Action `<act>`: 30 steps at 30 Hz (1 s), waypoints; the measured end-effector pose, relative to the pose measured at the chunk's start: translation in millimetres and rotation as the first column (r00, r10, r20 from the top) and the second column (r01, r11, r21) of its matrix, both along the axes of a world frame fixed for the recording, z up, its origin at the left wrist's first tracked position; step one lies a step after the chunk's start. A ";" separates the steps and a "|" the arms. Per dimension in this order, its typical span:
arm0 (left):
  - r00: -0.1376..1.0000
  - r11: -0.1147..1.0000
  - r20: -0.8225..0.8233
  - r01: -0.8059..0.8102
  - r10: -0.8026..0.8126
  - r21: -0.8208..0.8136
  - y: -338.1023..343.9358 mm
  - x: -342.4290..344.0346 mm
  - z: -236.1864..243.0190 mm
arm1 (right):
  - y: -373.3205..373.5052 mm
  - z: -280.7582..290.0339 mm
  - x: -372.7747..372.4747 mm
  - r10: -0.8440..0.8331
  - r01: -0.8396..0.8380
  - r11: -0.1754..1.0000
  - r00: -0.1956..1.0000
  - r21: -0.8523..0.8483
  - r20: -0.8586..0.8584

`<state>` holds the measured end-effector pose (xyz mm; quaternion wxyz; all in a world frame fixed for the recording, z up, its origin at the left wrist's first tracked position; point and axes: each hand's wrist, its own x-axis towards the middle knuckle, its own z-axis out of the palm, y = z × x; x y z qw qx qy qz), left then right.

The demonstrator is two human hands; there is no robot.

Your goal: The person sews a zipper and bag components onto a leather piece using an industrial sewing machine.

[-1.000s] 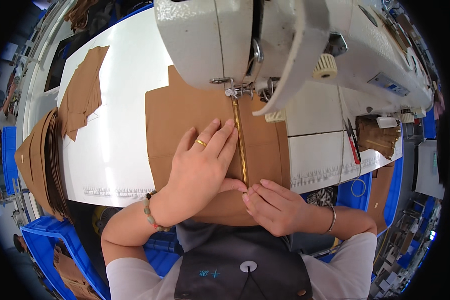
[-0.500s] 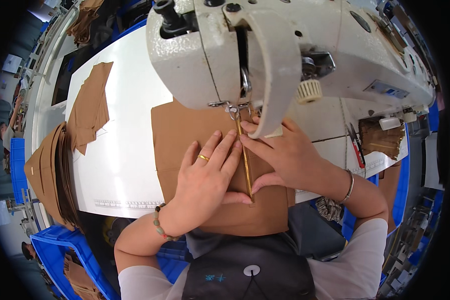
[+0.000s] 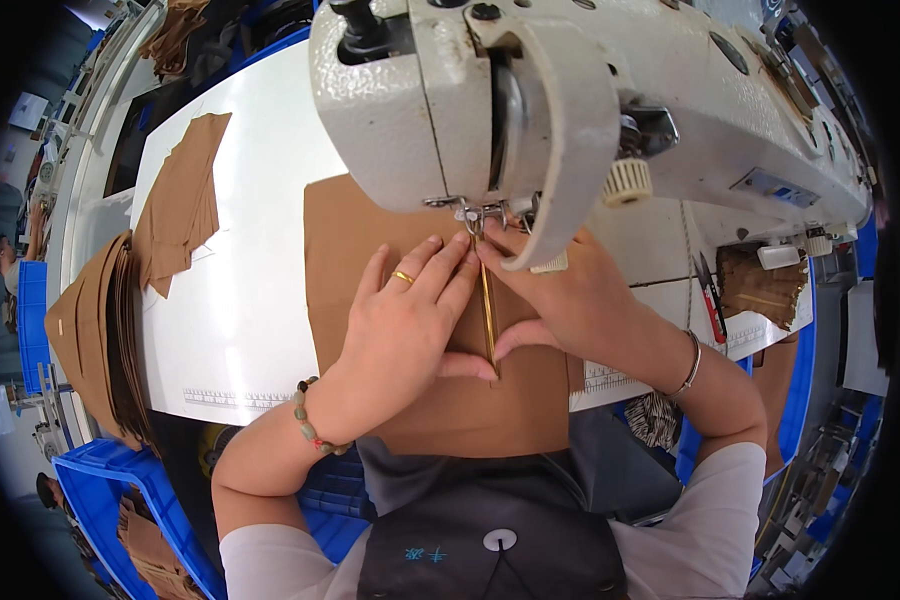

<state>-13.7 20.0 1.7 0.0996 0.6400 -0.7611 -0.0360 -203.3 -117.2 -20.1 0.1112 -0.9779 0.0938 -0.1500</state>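
Note:
A brown fabric panel [image 3: 350, 235] lies under the presser foot [image 3: 475, 222] of a white sewing machine [image 3: 390, 140]. Down its middle, a narrow slot shows a gold-toothed zipper [image 3: 489, 315], its far end at the foot. My left hand [image 3: 395, 315] rests flat on the panel left of the zipper, fingers spread, thumb at the zipper's near end. To the right, my right hand [image 3: 580, 305] presses down with its thumb stretched toward the left thumb. Its fingertips reach close to the foot, partly hidden by the machine's curved white guard [image 3: 580, 140]. Neither hand grips anything.
Brown fabric pieces [image 3: 185, 200] and a folded brown stack [image 3: 95, 335] lie on the left. Red-and-black snips [image 3: 710, 300] and a dark brown cloth piece [image 3: 755, 280] sit on the right. A blue crate [image 3: 95, 475] stands at lower left. A ruler strip [image 3: 235, 398] runs along the table's near edge.
The panel and zipper have slid away from me under the presser foot, so less zipper shows. Both hands have moved along with the fabric, still flat on it.

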 end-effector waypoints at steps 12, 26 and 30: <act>1.000 1.000 -0.012 -0.024 0.024 -0.005 -3.3 2.2 -0.1 | -3.5 -0.2 2.3 -0.010 0.016 0.997 0.997 -0.071 0.079; 0.998 0.999 -0.046 -0.029 0.030 0.015 15.4 -4.8 -6.8 | 12.7 8.5 -7.3 0.032 -0.032 0.999 0.997 -0.012 0.066; 0.997 0.998 -0.083 -0.004 0.000 -0.057 28.3 -10.4 -9.2 | 25.3 11.8 -20.7 0.060 -0.063 0.995 0.997 0.079 0.043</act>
